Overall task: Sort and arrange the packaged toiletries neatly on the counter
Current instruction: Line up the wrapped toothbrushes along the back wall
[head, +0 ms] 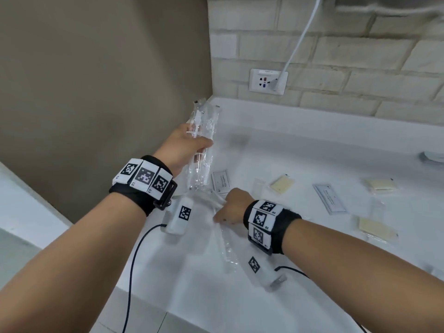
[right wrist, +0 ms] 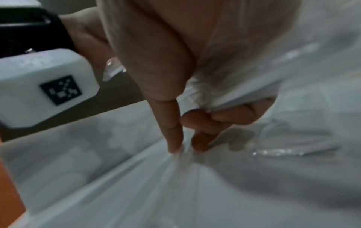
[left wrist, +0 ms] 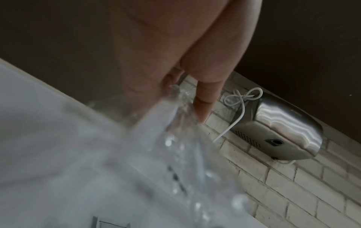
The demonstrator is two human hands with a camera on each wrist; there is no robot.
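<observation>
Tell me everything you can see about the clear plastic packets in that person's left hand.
The clear plastic packets are long, narrow, crinkly transparent sleeves with slim white items inside, too blurred to identify. The left hand grips the bunch around its middle, lifted off the white counter near the wall corner, upper end tilted away, lower end hanging toward the counter.
</observation>
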